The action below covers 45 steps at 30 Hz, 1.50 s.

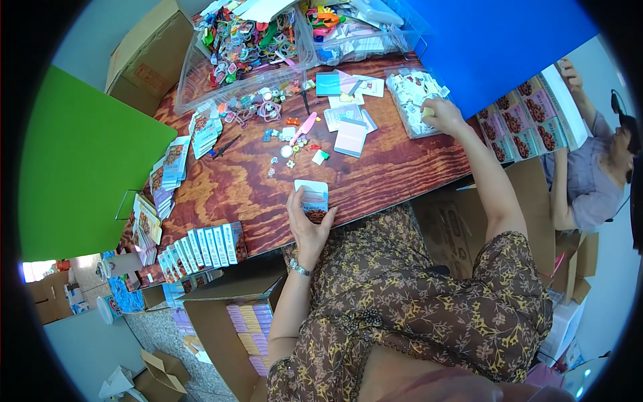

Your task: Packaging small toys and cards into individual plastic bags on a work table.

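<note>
My left hand (307,231) is closed around a small printed carton (313,196) at the table's front edge. The carton stands upright, with a pale flap or insert at its top. My right hand (445,117) reaches over a clear plastic bin (416,127) of small white packets (410,90). Its fingers pinch a small pale-yellow piece, too small to name. Between the hands lie a stack of pastel cards (350,137), a pink plastic knife-shaped piece (305,127) and several tiny trinkets (290,163).
Clear bins (201,84) of colourful trinkets stand at the back. Flat cartons (175,161) lie at left, and a row of filled cartons (207,248) at the front left. Green (87,167) and blue (495,47) panels flank the table. Another person (589,167) is at right beside stacked cartons (522,120).
</note>
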{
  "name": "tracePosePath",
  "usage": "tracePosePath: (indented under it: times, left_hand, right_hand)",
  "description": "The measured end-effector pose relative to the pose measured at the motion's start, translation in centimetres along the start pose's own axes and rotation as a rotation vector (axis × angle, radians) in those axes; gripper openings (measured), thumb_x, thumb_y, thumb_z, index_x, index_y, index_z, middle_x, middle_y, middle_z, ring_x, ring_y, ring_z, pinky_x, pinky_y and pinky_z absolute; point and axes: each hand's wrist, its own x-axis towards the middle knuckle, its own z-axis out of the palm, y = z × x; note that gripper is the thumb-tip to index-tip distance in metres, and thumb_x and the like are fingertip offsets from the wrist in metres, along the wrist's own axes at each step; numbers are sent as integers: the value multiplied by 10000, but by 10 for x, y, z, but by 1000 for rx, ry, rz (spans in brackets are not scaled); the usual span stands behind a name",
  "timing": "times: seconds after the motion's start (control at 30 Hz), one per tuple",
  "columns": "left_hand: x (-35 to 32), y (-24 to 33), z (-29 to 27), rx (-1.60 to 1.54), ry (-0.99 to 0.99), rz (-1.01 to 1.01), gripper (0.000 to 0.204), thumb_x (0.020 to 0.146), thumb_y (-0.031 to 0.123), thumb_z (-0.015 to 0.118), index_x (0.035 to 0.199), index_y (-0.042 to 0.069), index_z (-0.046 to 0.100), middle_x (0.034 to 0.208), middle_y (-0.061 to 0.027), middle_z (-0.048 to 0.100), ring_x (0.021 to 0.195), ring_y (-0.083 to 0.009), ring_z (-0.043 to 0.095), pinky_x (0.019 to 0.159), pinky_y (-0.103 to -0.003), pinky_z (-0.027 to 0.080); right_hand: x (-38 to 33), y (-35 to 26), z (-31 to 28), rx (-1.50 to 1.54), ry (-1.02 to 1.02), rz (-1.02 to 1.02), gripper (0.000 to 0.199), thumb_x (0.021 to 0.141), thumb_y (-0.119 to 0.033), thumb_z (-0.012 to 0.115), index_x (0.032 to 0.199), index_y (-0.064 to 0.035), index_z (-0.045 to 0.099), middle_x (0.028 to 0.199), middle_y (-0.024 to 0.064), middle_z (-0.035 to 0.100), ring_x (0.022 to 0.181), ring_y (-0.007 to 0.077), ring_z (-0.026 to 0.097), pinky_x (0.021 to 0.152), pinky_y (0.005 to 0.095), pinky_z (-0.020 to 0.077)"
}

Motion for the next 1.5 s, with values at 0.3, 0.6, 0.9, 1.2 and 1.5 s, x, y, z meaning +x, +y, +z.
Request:
tracePosePath:
  times: [0.3, 0.6, 0.9, 1.2, 1.5]
  left_hand:
    - [0, -1, 1, -6, -5, 6, 874, 719, 155, 896, 1420, 17, 393, 1387, -236, 468, 1283, -388, 490, 1046, -464, 431]
    - [0, -1, 0, 6, -9, 14, 870, 720, 164, 896, 1414, 14, 394, 1379, -236, 474, 1271, -392, 497, 1031, -467, 440]
    - [2, -1, 0, 13, 6, 16, 875, 717, 159, 899, 1416, 11, 394, 1378, -236, 478, 1265, -387, 503, 1031, -468, 441]
    - [3, 0, 4, 11, 1, 12, 876, 721, 160, 897, 1419, 13, 388, 1369, -235, 481, 1272, -393, 498, 1035, -473, 437]
    - [0, 2, -2, 21, 55, -40, 887, 708, 165, 899, 1421, 2, 395, 1349, -254, 493, 1260, -429, 490, 1036, -481, 431]
  right_hand:
    - [2, 10, -16, 127, -164, -12, 341, 816, -210, 762, 1141, -158, 676, 1002, 179, 707, 972, 361, 678, 829, 451, 529]
    - [3, 9, -17, -11, -47, -13, 227, 831, -230, 754, 980, -75, 682, 1022, 171, 698, 956, 380, 668, 809, 449, 531]
    - [9, 9, -49, 361, -90, 232, 274, 817, -279, 777, 1002, -97, 689, 954, 166, 708, 896, 314, 697, 781, 408, 543]
    - [30, -14, -14, -34, -80, 253, 411, 847, -262, 743, 1238, -190, 642, 1132, 161, 707, 1046, 340, 673, 892, 449, 535]
    - [26, -37, -21, 267, 32, 166, 251, 864, -340, 750, 965, -114, 709, 986, 148, 723, 925, 324, 695, 779, 393, 532]
